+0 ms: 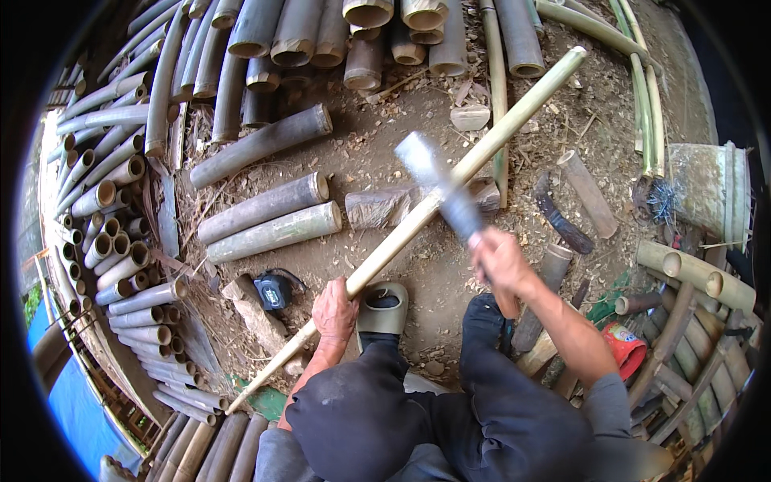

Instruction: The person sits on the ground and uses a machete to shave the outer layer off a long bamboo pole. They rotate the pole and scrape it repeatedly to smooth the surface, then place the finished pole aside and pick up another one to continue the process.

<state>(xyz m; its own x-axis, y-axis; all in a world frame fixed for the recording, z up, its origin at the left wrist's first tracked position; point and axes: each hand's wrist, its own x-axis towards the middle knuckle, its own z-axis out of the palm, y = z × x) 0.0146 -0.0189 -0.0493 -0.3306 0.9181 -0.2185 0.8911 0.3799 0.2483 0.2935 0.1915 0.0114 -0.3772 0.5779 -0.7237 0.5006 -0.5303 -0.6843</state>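
Observation:
My left hand (334, 308) is closed around a long, pale, thin bamboo pole (530, 112), which slants from the lower left to the upper right. Midway along, the pole crosses over a short log (377, 209) lying on the ground. In my right hand (504, 261) is a machete (422, 165) with a broad blade, blurred by motion. Its blade crosses the pole near the log; whether it touches the pole cannot be made out. The brown handle end shows below my fist.
Cut bamboo tubes (273, 207) lie left of the log, with stacks of tubes (120, 249) beyond. A dark blue boxy tool (274, 291) sits near my left foot. A curved dark piece (560, 215), a red container (624, 349) and a bamboo frame (675, 345) are right.

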